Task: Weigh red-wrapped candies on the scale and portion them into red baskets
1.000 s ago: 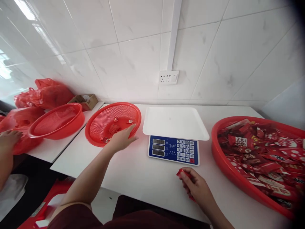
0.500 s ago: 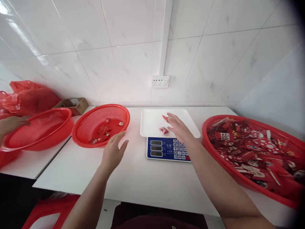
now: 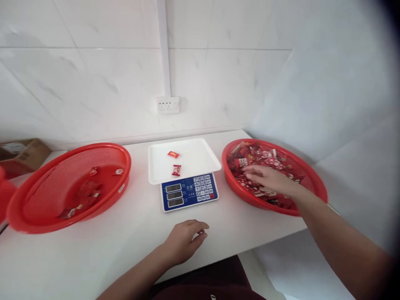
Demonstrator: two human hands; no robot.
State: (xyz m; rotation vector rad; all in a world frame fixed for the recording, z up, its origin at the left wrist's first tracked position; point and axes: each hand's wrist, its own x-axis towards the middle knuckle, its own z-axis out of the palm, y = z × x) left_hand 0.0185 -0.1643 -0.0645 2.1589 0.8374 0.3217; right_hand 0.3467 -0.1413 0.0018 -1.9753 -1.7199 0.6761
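My right hand (image 3: pixel 265 178) is over the right red basket (image 3: pixel 227 177), which is filled with small red wrapped snack packets (image 3: pixel 271 160). Its fingers are extended and apart, with nothing visible in them. Near the table's front edge, my left hand (image 3: pixel 187 239) hovers with thumb and fingers apart, holding nothing. Between the baskets stands a blue digital scale (image 3: pixel 189 191) with a white tray (image 3: pixel 196 156) on top. Two red packets lie on that tray: a flat one (image 3: pixel 173 154) toward the back and a twisted-end one (image 3: pixel 176 170) nearer the front.
At left, another red basket (image 3: pixel 103 151) holds several red packets (image 3: pixel 89 191). Beyond it is a cardboard box (image 3: pixel 26 154), with part of a further red basket (image 3: pixel 4 193) at the frame's edge. A tiled wall with a socket (image 3: pixel 168 105) backs the white table (image 3: pixel 131 246).
The view has turned right. My right hand has let go of a red packet onto the tray and moved over to the right basket. My left hand has moved away from the left basket.
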